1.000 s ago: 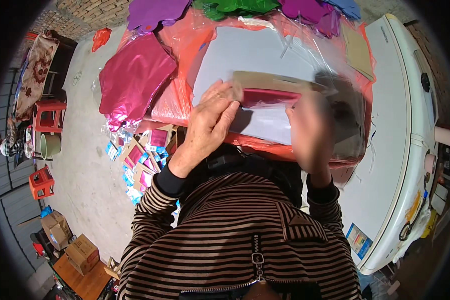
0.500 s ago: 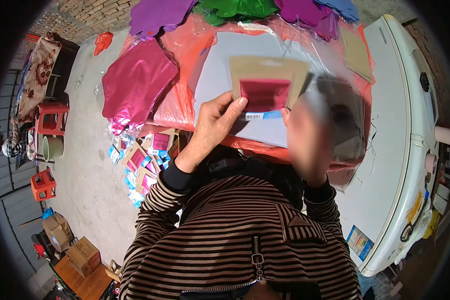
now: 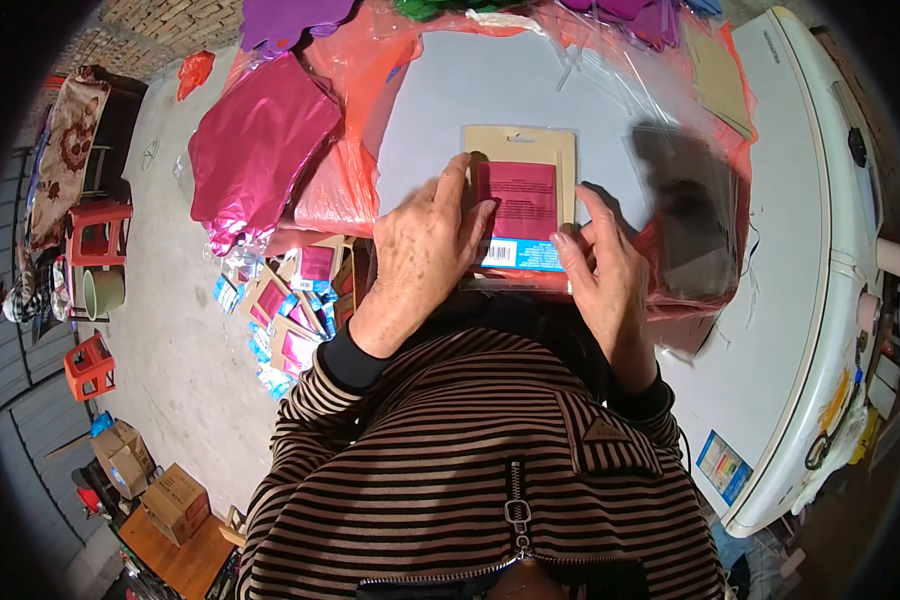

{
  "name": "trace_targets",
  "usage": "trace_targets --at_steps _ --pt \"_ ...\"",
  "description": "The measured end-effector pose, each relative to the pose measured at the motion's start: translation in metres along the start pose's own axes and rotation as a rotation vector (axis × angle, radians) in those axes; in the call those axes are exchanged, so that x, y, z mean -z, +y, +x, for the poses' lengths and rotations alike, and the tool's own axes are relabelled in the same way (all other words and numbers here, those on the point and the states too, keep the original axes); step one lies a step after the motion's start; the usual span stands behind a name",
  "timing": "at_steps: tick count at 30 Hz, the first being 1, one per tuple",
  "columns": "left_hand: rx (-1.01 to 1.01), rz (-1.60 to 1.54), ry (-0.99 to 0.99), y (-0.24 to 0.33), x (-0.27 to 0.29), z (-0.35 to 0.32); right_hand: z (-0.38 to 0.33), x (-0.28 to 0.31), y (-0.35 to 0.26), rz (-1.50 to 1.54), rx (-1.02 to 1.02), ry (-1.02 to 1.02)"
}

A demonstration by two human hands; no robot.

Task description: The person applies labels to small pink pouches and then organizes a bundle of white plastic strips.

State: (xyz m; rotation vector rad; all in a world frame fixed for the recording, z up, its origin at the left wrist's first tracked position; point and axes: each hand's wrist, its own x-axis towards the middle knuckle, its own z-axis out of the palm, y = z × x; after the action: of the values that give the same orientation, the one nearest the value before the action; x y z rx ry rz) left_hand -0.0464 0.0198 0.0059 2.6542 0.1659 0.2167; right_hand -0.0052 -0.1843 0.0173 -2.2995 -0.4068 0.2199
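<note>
A tan hanging card pack (image 3: 522,203) with a magenta panel and a blue, barcoded strip lies low over a grey-white stack (image 3: 440,90) in front of me. My left hand (image 3: 425,240) is at its left edge, thumb over the front and fingers bent along the side; their grip is partly hidden. At the lower right corner, my right hand (image 3: 608,265) touches the pack with its thumb. Its index finger stretches beside the right edge, apart from the thumb. Clear wrap shows under the pack's lower end.
Red plastic sheeting (image 3: 315,200) surrounds the stack, with magenta foil bags (image 3: 260,145) on its left. More card packs (image 3: 295,320) are heaped below left. Tan cards (image 3: 718,85) lie at far right, beside a long white appliance (image 3: 770,270). Red stools (image 3: 100,235) stand on the floor.
The pack has come down and nearer to me, from tilted to flatter. My right hand, blurred before, is now steady at its lower right corner, index finger extended.
</note>
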Motion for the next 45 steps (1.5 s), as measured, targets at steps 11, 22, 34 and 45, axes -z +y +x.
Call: trace_targets --at_steps 11,22,34,45 --pt "-0.433 -0.154 -0.063 -0.01 -0.011 0.0 0.015 -0.002 0.008 -0.213 0.383 0.107" --pt "-0.479 0.009 -0.052 -0.011 -0.022 0.002 0.055 -0.014 0.023 -0.334 0.507 0.121" --pt "-0.466 0.022 -0.089 -0.013 -0.025 0.005 0.067 -0.015 0.025 -0.372 0.559 0.107" --pt "-0.488 0.127 -0.126 -0.006 -0.021 0.007 0.06 -0.014 0.031 -0.398 0.579 0.144"
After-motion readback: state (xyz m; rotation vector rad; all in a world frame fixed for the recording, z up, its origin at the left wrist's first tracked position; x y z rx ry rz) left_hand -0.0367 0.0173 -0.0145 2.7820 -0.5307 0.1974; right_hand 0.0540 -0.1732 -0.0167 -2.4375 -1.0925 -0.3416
